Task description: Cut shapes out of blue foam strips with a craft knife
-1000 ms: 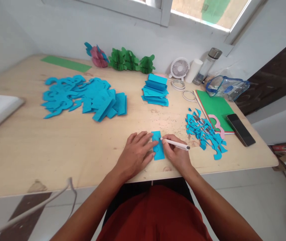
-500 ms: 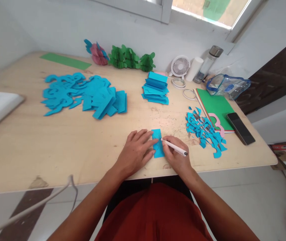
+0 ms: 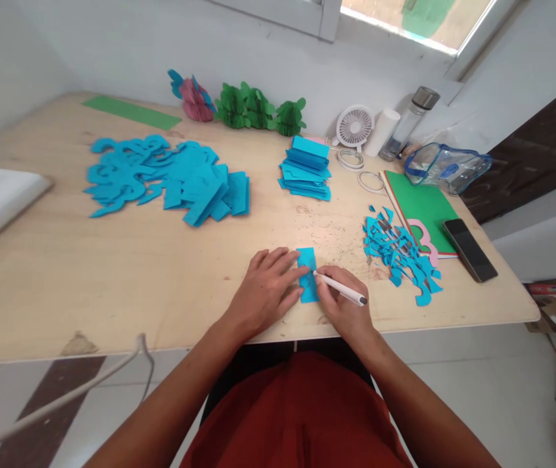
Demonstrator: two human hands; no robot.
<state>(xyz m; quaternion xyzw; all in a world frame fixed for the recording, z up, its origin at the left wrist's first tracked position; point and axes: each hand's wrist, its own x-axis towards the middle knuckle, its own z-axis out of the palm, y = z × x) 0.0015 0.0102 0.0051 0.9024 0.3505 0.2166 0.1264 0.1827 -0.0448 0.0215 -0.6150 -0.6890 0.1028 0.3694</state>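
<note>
A small blue paper rectangle (image 3: 308, 294) lies on the table near its front edge, with faint curved pen lines on it. My left hand (image 3: 269, 286) rests flat with fingers spread, its fingertips pressing the paper's left side. In my right hand (image 3: 349, 305) is a white pen (image 3: 341, 287) with a dark end, its tip touching the paper's right part. Beyond the paper sits a stack of folded blue paper (image 3: 306, 170). Blue paper scraps (image 3: 397, 250) lie to the right of my right hand.
Blue cut-out shapes (image 3: 126, 170) and blue rectangles (image 3: 207, 192) are heaped at left. Green paper figures (image 3: 243, 107), a small fan (image 3: 354, 127) and a bottle (image 3: 410, 123) line the wall. A phone (image 3: 469, 249) and green paper (image 3: 424, 205) lie at right; a white device (image 3: 2, 201) at far left.
The view has shifted slightly. Both hands stay in nearly the same place on the paper, and the pen tip remains on it.
</note>
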